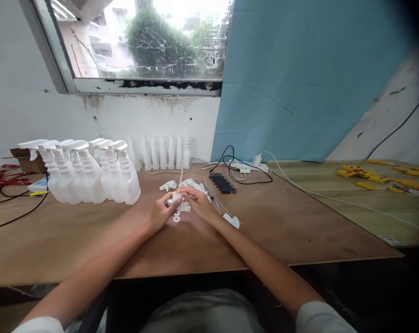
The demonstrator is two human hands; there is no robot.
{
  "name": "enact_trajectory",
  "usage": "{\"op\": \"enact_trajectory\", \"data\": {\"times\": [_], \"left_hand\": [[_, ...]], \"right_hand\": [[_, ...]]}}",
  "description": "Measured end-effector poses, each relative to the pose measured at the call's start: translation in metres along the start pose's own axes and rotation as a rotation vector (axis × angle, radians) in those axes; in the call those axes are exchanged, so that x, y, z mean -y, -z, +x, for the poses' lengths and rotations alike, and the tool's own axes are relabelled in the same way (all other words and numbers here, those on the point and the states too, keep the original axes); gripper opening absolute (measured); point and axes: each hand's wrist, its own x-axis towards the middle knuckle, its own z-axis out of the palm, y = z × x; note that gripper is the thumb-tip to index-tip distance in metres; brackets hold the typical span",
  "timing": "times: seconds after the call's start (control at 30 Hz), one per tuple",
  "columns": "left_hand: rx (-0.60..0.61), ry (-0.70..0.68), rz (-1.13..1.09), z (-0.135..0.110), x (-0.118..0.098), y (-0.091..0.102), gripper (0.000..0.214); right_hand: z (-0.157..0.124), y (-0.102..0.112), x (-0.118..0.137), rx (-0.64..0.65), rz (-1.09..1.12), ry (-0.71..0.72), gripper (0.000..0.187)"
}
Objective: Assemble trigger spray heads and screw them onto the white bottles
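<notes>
My left hand (163, 210) is closed around a small white spray-nozzle head (176, 196), which has a thin tube (180, 179) pointing up from it. Fingers of my right hand (198, 202) meet at the same piece from the other side, around the tube's base; my fingertips partly hide the contact. Just below lie white ring washers (176, 219) on the brown table (264, 222). A white trigger sprayer (168, 185) rests behind my left hand. More white sprayer parts are partly covered by my hands. Beside my right forearm is a white sprayer cover (231, 220).
White bottles with spray tops (128, 180) stand grouped at left. Several slim white bottles (162, 152) line the wall. A dark, pixelated object (223, 183), loose tubes (214, 196) and a power strip (251, 165) with cables lie right. Yellow pieces (363, 173) sit farther right, red ones (8, 178) far left.
</notes>
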Motion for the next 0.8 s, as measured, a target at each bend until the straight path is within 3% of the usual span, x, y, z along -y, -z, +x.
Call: {"op": "enact_trajectory", "data": {"times": [0.13,0.33,0.43,0.53,0.57,0.67,0.8], "left_hand": [[-0.041,0.02,-0.167,0.006,-0.009,-0.002,0.044],[0.232,0.018,-0.231,0.022,-0.019,-0.008,0.058],[0.248,0.015,-0.212,0.05,-0.019,-0.009,0.061],[-0.009,-0.031,0.045,0.094,-0.013,0.001,0.046],[-0.197,-0.003,0.173,0.11,-0.01,0.008,0.037],[-0.53,0.067,0.283,0.154,0.0,0.035,0.02],[-0.917,0.235,0.384,0.193,0.013,0.07,0.031]], "right_hand": [[-0.005,0.006,0.004,0.003,-0.085,0.026,0.035],[-0.01,0.028,-0.008,-0.009,-0.174,0.029,0.034],[-0.015,0.05,-0.012,-0.079,-0.101,-0.062,0.034],[-0.023,0.074,-0.016,-0.178,-0.012,-0.123,0.035],[-0.025,0.081,-0.017,-0.21,0.025,-0.132,0.034],[-0.031,0.096,-0.021,-0.304,0.111,-0.153,0.035],[-0.033,0.104,-0.019,-0.35,0.15,-0.195,0.036]]}}
